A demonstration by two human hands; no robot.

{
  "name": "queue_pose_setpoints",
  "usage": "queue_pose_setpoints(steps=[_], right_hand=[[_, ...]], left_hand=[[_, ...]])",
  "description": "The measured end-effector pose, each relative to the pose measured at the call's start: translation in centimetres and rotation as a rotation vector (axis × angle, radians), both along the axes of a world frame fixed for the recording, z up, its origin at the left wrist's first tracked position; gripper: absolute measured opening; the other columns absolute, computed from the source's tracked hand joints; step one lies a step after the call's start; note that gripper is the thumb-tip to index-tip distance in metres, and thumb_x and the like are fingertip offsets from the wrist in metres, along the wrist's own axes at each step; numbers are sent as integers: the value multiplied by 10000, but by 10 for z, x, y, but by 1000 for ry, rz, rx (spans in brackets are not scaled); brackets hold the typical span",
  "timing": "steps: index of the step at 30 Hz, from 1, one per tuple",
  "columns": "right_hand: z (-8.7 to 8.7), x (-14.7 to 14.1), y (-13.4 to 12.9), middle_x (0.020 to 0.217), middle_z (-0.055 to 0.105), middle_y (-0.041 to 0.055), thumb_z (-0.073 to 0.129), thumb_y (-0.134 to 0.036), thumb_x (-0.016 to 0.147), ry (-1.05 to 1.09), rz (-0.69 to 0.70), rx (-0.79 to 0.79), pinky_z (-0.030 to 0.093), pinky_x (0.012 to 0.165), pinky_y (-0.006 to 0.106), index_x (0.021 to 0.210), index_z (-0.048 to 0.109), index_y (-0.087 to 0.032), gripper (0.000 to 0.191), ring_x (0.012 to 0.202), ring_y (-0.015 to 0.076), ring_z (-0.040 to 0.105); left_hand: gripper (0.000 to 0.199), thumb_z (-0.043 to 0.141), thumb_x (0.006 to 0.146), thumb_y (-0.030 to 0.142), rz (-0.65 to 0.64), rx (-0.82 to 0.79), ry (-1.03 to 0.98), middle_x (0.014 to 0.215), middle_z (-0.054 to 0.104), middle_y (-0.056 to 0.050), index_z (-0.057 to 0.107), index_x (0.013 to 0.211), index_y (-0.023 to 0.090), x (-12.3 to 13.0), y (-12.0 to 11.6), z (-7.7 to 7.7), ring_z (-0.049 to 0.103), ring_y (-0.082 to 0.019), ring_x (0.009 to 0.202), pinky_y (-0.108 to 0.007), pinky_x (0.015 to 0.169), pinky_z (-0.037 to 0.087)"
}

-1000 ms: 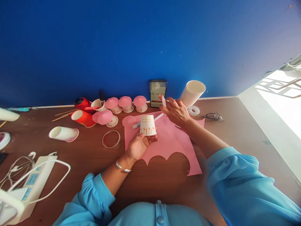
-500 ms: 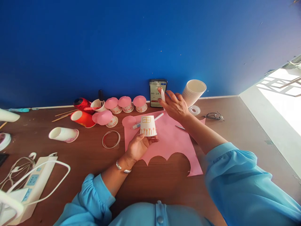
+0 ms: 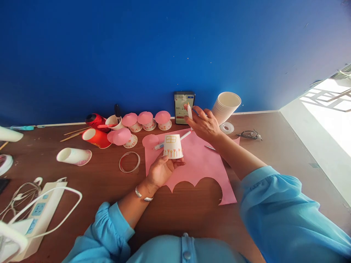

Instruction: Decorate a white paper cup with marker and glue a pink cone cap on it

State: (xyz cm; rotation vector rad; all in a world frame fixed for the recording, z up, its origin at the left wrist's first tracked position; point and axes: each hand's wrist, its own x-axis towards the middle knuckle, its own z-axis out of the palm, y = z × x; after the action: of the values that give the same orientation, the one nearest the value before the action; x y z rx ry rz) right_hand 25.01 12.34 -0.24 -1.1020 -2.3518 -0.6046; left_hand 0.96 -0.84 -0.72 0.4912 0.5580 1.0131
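My left hand (image 3: 162, 168) is closed around the lower edge of a white paper cup (image 3: 172, 145), which is upside down. Drawn on the cup are a yellow window and a row of orange and yellow flowers along the rim. My right hand (image 3: 206, 122) grips a white marker pen (image 3: 189, 111) with its yellowish tip pointing up, in front of a propped phone (image 3: 181, 99). Under both hands lies a pink paper sheet (image 3: 203, 160) with scalloped cut-outs. Another white marker (image 3: 159, 146) rests on it, partly hidden behind the cup.
Several decorated cups with pink cone tops (image 3: 145, 117) stand along the wall. Stacked paper cups (image 3: 227, 106), a tape roll (image 3: 226, 128) and glasses (image 3: 251, 135) are at right. At left are a red cup (image 3: 96, 138), a white cup (image 3: 73, 156) and a power strip (image 3: 45, 212).
Almost nothing differs. The right hand and its marker have shifted very slightly; the left hand and the cup stay in place.
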Motion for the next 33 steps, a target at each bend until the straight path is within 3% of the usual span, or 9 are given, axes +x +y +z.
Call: queue_pose_setpoints(steps=[5, 14, 22, 28, 33], right_hand=[[2, 4, 5, 1580, 653, 125, 471, -101, 1049, -44, -24, 98, 512, 1001, 479, 1319, 659, -247, 359, 1427, 317, 580], [-5, 4, 4, 1556, 673, 125, 494, -109, 1043, 9, 12, 44, 506, 997, 480, 1347, 659, -256, 375, 1427, 323, 583], [-10, 1, -1, 1626, 615, 97, 491, -86, 1024, -11, 14, 35, 540, 958, 467, 1297, 674, -263, 373, 1401, 303, 611], [-2, 2, 2, 1585, 651, 114, 503, -97, 1035, 8, 10, 49, 531, 992, 491, 1400, 644, -275, 430, 1412, 319, 597], [7, -1, -9, 1582, 658, 87, 530, -79, 1025, -7, 7, 196, 498, 930, 429, 1383, 635, -285, 426, 1372, 285, 606]], left_hand=[[411, 875, 786, 391, -2, -2, -15, 1046, 819, -84, 766, 1105, 155, -1, 0, -1, 750, -227, 921, -414, 886, 635], [400, 832, 809, 399, -6, 8, 14, 1083, 811, -107, 748, 1115, 155, -1, 0, -3, 746, -249, 925, -522, 1023, 599], [379, 818, 817, 399, -12, 7, 23, 1100, 815, -135, 765, 1088, 138, -2, -1, -3, 736, -252, 924, -493, 974, 606], [368, 831, 814, 404, -19, 15, 16, 1096, 812, -118, 765, 1072, 151, -2, 0, -3, 737, -244, 931, -453, 923, 613], [370, 845, 805, 398, -16, -12, 1, 1112, 810, -117, 773, 1070, 150, -2, 0, -4, 735, -250, 956, -468, 945, 614]])
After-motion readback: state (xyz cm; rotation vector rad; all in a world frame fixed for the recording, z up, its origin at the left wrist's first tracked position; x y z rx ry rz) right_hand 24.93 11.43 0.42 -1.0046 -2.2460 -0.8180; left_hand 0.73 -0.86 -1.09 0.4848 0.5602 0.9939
